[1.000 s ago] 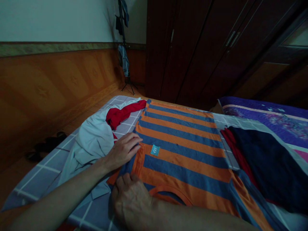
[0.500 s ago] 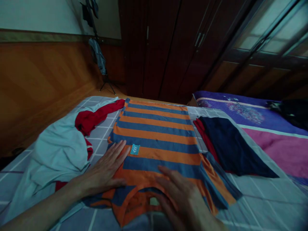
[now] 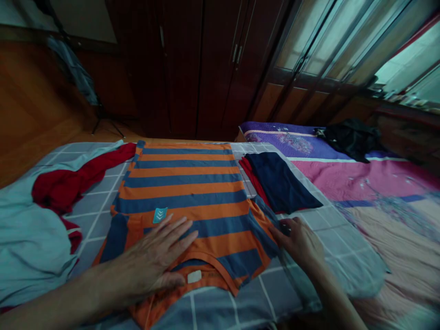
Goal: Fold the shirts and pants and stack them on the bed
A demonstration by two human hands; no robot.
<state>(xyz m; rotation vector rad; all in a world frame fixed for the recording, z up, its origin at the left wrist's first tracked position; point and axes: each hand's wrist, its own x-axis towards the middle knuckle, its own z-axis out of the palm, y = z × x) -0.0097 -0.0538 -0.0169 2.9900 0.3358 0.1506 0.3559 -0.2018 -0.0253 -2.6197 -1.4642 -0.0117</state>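
Observation:
An orange and blue striped shirt (image 3: 192, 197) lies flat on the grey checked bed cover (image 3: 99, 201), its collar toward me. My left hand (image 3: 160, 256) rests palm down near the collar and the small blue badge (image 3: 160, 215), fingers spread. At the shirt's right sleeve (image 3: 263, 229), my right hand (image 3: 299, 240) has its thumb and fingers bent around the sleeve edge, pinching the cloth. A white label (image 3: 194, 276) shows inside the collar.
Light blue (image 3: 30, 238) and red clothes (image 3: 65, 183) lie heaped at the left. Folded dark blue cloth (image 3: 280, 181) over red lies right of the shirt. Farther right is a patterned bed (image 3: 323, 178) with a black garment (image 3: 354, 137). A dark wardrobe (image 3: 185, 68) stands behind.
The view has turned to the right. My right hand has moved from the collar to the right sleeve and closed on it. My left hand still lies on the shirt, now nearer the middle.

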